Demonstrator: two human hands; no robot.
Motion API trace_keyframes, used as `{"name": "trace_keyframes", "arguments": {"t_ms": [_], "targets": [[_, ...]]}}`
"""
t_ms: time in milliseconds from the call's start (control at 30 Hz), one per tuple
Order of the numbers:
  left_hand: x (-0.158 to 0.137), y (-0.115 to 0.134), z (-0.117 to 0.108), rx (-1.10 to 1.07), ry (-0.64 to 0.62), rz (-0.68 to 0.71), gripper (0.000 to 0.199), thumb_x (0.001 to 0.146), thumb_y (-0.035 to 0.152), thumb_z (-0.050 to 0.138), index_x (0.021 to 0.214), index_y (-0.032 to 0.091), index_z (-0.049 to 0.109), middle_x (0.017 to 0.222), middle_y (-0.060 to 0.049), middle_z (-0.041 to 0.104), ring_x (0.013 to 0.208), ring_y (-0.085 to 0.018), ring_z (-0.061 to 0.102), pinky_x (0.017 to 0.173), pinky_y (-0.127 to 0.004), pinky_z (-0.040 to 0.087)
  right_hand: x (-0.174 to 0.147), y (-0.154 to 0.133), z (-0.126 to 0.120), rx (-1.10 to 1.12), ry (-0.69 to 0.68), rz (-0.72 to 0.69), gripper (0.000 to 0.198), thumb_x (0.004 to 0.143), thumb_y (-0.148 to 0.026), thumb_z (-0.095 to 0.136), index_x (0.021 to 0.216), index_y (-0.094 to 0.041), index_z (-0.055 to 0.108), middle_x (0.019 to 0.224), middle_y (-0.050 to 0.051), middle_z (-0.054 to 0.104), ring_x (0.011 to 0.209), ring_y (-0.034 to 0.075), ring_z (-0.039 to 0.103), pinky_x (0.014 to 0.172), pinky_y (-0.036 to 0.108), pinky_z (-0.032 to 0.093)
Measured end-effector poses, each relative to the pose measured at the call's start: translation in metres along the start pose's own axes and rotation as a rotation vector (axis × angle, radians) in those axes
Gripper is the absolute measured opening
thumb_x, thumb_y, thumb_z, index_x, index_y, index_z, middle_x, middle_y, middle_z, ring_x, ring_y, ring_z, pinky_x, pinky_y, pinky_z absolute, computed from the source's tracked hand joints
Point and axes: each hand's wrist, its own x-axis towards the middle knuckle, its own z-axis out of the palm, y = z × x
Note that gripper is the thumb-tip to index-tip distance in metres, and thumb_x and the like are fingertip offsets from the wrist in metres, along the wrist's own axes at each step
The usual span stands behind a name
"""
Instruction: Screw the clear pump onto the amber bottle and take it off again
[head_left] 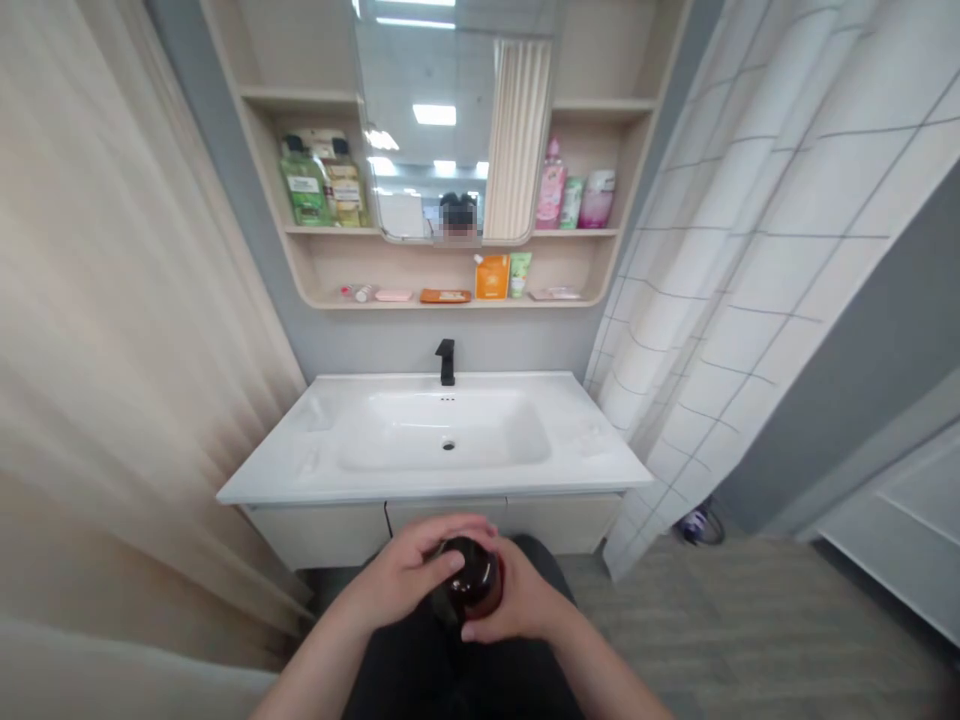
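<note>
Both of my hands are around a dark brown jar (487, 600) with a glossy black lid, held low in front of the sink cabinet, above my lap. My left hand (416, 565) curls over its lid from the left, thumb lying on the top. From the right, my right hand (521, 595) wraps the jar's side, thumb at the near edge. The jar's lower part and any label are hidden. Beyond my hands is the white washbasin (442, 488) with a black faucet (447, 362).
Above the basin hangs a mirror cabinet (607, 232) with green and yellow bottles (307, 190), a pink bottle (551, 190), an orange pouch (493, 277) and a tube (519, 274). A beige curtain (150, 350) hangs left, a white checked curtain (690, 330) right. A cable (705, 525) lies on the floor.
</note>
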Motion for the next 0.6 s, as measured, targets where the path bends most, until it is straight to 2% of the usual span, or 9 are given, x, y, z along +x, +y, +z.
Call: {"name": "trace_keyframes", "arguments": {"t_ms": [67, 167, 300, 367, 433, 533, 600], "targets": [[0.001, -0.001, -0.003, -0.024, -0.002, -0.014, 0.045, 0.105, 0.045, 0.072, 0.144, 0.023, 0.076, 0.133, -0.013, 0.081, 0.138, -0.032, 0.07, 0.123, -0.047, 0.051, 0.001, -0.001, 0.001, 0.029, -0.03, -0.009, 0.103, 0.052, -0.044, 0.109, 0.145, -0.024, 0.071, 0.145, 0.014, 0.073, 0.136, 0.04, 0.069, 0.124, 0.055, 0.049], [0.006, -0.002, -0.002, 0.021, 0.074, -0.037, 0.036, 0.097, 0.041, 0.081, 0.126, 0.02, 0.083, 0.121, -0.013, 0.084, 0.125, -0.03, 0.076, 0.115, -0.044, 0.057, 0.006, -0.002, 0.007, 0.076, -0.023, -0.009, 0.103, 0.053, -0.04, 0.108, 0.147, -0.022, 0.069, 0.144, 0.014, 0.075, 0.135, 0.038, 0.071, 0.124, 0.055, 0.049], [0.024, 0.0, 0.013, 0.224, 0.337, -0.041, 0.023, 0.079, 0.03, 0.093, 0.095, 0.02, 0.081, 0.105, -0.01, 0.083, 0.103, -0.027, 0.078, 0.1, -0.04, 0.063, 0.01, 0.001, 0.017, 0.144, 0.052, -0.019, 0.1, 0.06, -0.028, 0.102, 0.152, -0.022, 0.063, 0.147, 0.014, 0.073, 0.137, 0.037, 0.07, 0.123, 0.053, 0.051], [0.031, 0.004, 0.022, 0.338, 0.434, -0.033, 0.024, 0.074, 0.025, 0.094, 0.089, 0.021, 0.076, 0.098, -0.007, 0.079, 0.096, -0.025, 0.076, 0.094, -0.038, 0.063, 0.011, 0.003, 0.019, 0.147, 0.069, -0.032, 0.097, 0.062, -0.024, 0.099, 0.152, -0.023, 0.062, 0.148, 0.014, 0.072, 0.138, 0.037, 0.069, 0.123, 0.053, 0.051], [0.034, 0.009, 0.025, 0.372, 0.384, -0.011, 0.026, 0.077, 0.022, 0.09, 0.101, 0.022, 0.078, 0.108, -0.008, 0.079, 0.105, -0.026, 0.075, 0.101, -0.04, 0.061, 0.01, 0.006, 0.017, 0.144, 0.084, -0.038, 0.096, 0.063, -0.024, 0.098, 0.152, -0.024, 0.062, 0.147, 0.014, 0.073, 0.137, 0.037, 0.07, 0.122, 0.054, 0.052], [0.028, 0.013, 0.02, 0.219, 0.162, 0.012, 0.044, 0.095, 0.026, 0.074, 0.139, 0.026, 0.073, 0.138, -0.011, 0.076, 0.133, -0.028, 0.07, 0.119, -0.045, 0.053, 0.007, 0.009, 0.009, 0.096, 0.133, -0.039, 0.095, 0.063, -0.027, 0.099, 0.151, -0.024, 0.062, 0.147, 0.015, 0.072, 0.136, 0.039, 0.07, 0.121, 0.057, 0.053], [0.025, 0.011, 0.016, 0.117, 0.108, -0.008, 0.045, 0.101, 0.03, 0.069, 0.146, 0.026, 0.069, 0.14, -0.012, 0.077, 0.136, -0.028, 0.07, 0.122, -0.046, 0.051, 0.003, 0.01, 0.004, 0.048, 0.162, -0.043, 0.096, 0.062, -0.029, 0.101, 0.15, -0.024, 0.063, 0.148, 0.016, 0.072, 0.137, 0.039, 0.07, 0.122, 0.058, 0.052]]}}
